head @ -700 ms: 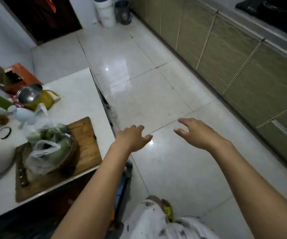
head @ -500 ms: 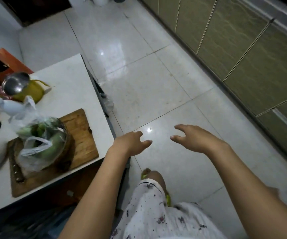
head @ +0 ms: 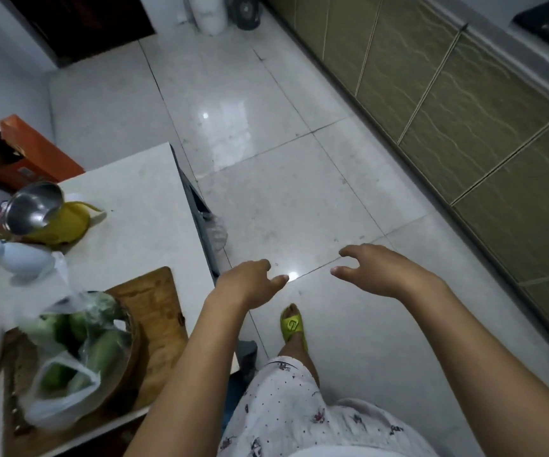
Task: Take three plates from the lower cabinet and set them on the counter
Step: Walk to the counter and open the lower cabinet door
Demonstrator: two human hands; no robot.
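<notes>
No plates are in sight. My left hand (head: pixel 246 285) hovers just off the right edge of the white counter (head: pixel 134 199), fingers loosely curled and holding nothing. My right hand (head: pixel 378 272) hangs over the tiled floor, fingers spread and bent, also holding nothing. A row of olive-green lower cabinet doors (head: pixel 464 127) runs along the right side, all closed. Under the counter's right edge a dark opening with grey frames (head: pixel 200 209) shows; its contents are hidden.
On the counter sit a wooden cutting board (head: pixel 157 311) with a bowl and plastic bag of green vegetables (head: pixel 85 351), a yellow jug with a steel bowl (head: pixel 49 219), a white bottle and an orange box (head: pixel 29 153). My foot in a green slipper (head: pixel 292 328) stands on the floor.
The view tilted up and back, so more floor and cabinets show. Both hands stayed held out in front, slightly wider apart. A foot in a green slipper has stepped forward.
</notes>
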